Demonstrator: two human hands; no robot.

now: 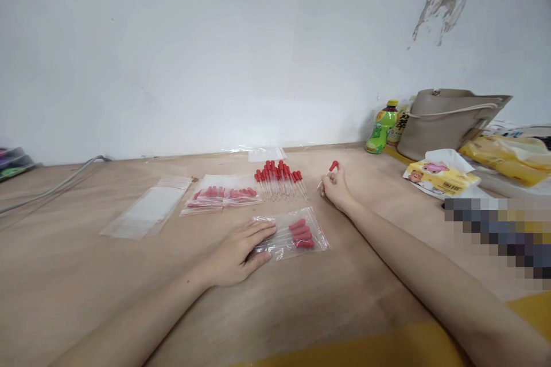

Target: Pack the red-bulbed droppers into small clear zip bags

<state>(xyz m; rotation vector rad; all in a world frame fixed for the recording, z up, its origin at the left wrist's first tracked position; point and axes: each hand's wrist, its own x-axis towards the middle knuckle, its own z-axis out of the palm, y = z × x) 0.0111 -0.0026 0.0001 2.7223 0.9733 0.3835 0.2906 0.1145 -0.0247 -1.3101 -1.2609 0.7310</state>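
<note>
My left hand (243, 249) lies flat with fingers spread on the left end of a clear zip bag (282, 249). Inside that bag are several droppers with red rubber bulbs (302, 234), their bulbs toward the bag's red-lined right edge. To the right and farther back, my right hand (336, 188) is closed round a dropper (334, 166), its red bulb up and its thin tip pointing down to the left. Between the hands, farther back, sits a pile of loose red-bulbed droppers (279, 175). Filled bags (221, 195) overlap left of the pile.
Flat transparent bags (148, 209) lie on the left of the brown-covered table (77, 287), near a grey cable (64, 183). At right stand a green bottle (381, 129), a grey-brown bag (439, 126) and a yellow tissue pack (443, 175). A white wall (193, 57) closes off the back.
</note>
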